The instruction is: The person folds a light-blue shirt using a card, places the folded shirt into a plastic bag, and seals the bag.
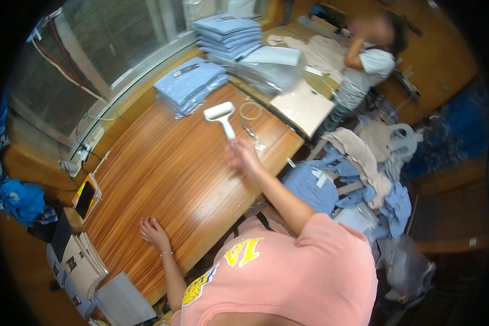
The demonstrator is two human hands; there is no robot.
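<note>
A white lint roller [219, 111] is over the brown wood-grain table [163, 179], its handle pointing toward me. My right hand [243, 156] is at the end of that handle. Its fingers are smeared by motion, so whether they grip the handle is unclear. Palm down on the table's near left part, my left hand [155, 234] lies with its fingers spread and nothing in it. Just right of the roller is a roll of tape [250, 111], with a small metal tool [249, 130] below it.
Folded blue garments in clear bags [191, 84] lie by the window, beside a taller blue stack [226, 33]. A phone [85, 199] and folded beige garments [84, 261] line the left edge. Loose clothes [337, 174] are heaped at right. Another person [364, 76] is at the far right.
</note>
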